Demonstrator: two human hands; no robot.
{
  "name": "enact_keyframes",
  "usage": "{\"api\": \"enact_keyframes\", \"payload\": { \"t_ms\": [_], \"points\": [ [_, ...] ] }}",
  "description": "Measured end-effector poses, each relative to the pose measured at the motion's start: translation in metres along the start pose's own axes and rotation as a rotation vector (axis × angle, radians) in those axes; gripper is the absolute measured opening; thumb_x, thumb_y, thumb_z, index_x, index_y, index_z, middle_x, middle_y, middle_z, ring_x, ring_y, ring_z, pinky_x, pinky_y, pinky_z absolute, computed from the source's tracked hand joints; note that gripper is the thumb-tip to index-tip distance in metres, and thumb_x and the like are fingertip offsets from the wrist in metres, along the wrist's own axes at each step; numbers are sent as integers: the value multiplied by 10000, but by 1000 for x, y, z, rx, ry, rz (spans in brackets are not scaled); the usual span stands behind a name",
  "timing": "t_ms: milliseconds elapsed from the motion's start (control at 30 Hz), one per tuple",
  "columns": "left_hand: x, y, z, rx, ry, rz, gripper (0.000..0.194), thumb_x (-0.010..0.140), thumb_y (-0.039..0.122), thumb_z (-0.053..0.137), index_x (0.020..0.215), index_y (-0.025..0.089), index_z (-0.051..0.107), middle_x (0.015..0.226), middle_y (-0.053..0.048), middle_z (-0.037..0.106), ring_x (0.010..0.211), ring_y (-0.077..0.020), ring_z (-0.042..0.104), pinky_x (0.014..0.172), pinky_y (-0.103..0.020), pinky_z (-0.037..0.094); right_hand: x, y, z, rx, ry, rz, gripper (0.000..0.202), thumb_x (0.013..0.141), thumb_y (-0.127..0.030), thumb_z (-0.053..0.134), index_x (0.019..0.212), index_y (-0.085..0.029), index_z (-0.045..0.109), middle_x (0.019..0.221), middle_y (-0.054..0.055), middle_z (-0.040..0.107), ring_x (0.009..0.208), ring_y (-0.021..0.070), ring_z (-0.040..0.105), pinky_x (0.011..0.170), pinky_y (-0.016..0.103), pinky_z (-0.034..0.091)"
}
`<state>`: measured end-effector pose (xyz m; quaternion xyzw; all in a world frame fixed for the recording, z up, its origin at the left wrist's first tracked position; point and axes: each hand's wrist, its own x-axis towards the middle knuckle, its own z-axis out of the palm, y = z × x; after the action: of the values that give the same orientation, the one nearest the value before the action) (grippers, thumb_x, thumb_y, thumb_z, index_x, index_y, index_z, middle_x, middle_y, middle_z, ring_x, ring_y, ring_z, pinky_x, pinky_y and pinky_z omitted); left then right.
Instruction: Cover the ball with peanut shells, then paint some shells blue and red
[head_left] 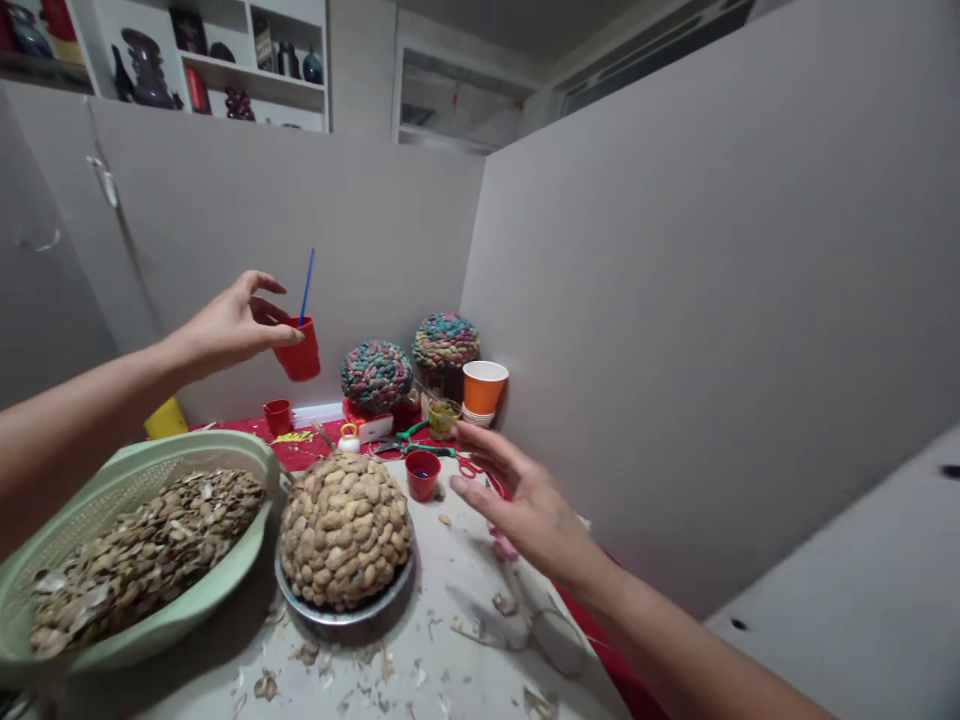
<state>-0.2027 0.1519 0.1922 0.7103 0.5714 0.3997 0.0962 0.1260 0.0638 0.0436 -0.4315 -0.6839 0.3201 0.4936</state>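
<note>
Raised at the left, my left hand (244, 318) grips a small red cup (300, 358) by its rim, with the thumb on the near side. A thin blue stick (307, 285), perhaps a brush handle, stands up out of this cup. My right hand (506, 490) hovers over the table's right side, fingers apart and holding nothing. Nearest to it is a second red cup (423, 476) with dark liquid inside. Between the hands, a dome covered in peanut shells (345, 530) sits on a round metal plate (341, 614).
A green basket (247, 445) of loose shells fills the left. Two coloured domes (376, 376), an orange paper cup (484, 388), another red cup (277, 416) and green-handled pliers (416, 446) stand or lie at the back. Grey panels (675, 300) wall the table.
</note>
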Motion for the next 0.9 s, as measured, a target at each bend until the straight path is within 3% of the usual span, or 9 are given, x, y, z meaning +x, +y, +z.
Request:
{"api": "enact_keyframes", "payload": {
  "t_ms": [133,200,300,433,533,633,700,800,900],
  "points": [
    [-57,64,31,-180,-218,59,645,699,191,784,1261,208,470,1006,-33,743,908,-241,716,772,-341,569,-12,-32,21,128,-69,-77,760,774,-419,791,1439,-221,481,1433,149,568,1282,286,570,1099,504,445],
    [-88,82,49,-249,-291,156,591,685,216,779,1201,236,490,1016,-30,735,927,-242,718,770,-336,576,-18,-37,26,166,-103,-99,782,757,-400,816,1442,-226,482,1415,133,585,1223,273,609,1047,469,493],
    [-130,92,75,-291,-318,285,453,723,297,735,1116,260,512,998,-35,727,893,-241,714,742,-348,588,-32,-32,27,202,-162,-136,554,798,-350,787,1306,-211,615,1217,82,704,1009,220,696,899,367,569],
    [-170,86,104,-329,-176,289,541,698,278,773,1175,300,520,1116,-62,703,1012,-276,701,873,-408,581,-53,-14,23,161,-150,-182,341,802,-274,768,1128,-208,698,1008,29,743,843,175,696,781,289,573],
    [-191,80,119,-451,-191,227,693,707,279,809,1306,350,468,1283,-76,652,1155,-294,662,965,-421,565,-68,-2,19,69,-98,-238,314,786,-255,758,1091,-207,697,1013,42,742,851,191,684,785,300,564],
    [-211,74,132,-552,-266,137,852,688,266,848,1400,383,395,1345,-70,635,1144,-296,679,1020,-438,547,-81,6,14,-7,-104,-288,390,779,-263,757,1155,-212,667,1079,68,741,916,223,689,849,334,554],
    [-225,67,142,-594,-280,92,868,680,270,865,1406,382,401,1355,-68,638,1123,-294,692,1045,-446,532,-87,10,7,-29,-171,-329,446,793,-258,748,1224,-224,640,1161,81,724,1007,240,686,921,353,534],
    [-243,52,158,-632,-214,76,922,673,282,882,1432,402,372,1368,-70,632,1152,-294,682,1032,-428,546,-96,14,-8,-53,-258,-380,561,828,-319,749,1352,-233,565,1288,113,665,1153,268,640,992,378,504],
    [-257,35,174,-610,-140,102,926,700,268,865,1445,421,336,1415,-76,596,1168,-289,677,1039,-442,541,-106,13,-24,-75,-208,-410,688,851,-434,744,1456,-267,461,1194,99,681,1052,242,667,946,370,524]
  ]
}}
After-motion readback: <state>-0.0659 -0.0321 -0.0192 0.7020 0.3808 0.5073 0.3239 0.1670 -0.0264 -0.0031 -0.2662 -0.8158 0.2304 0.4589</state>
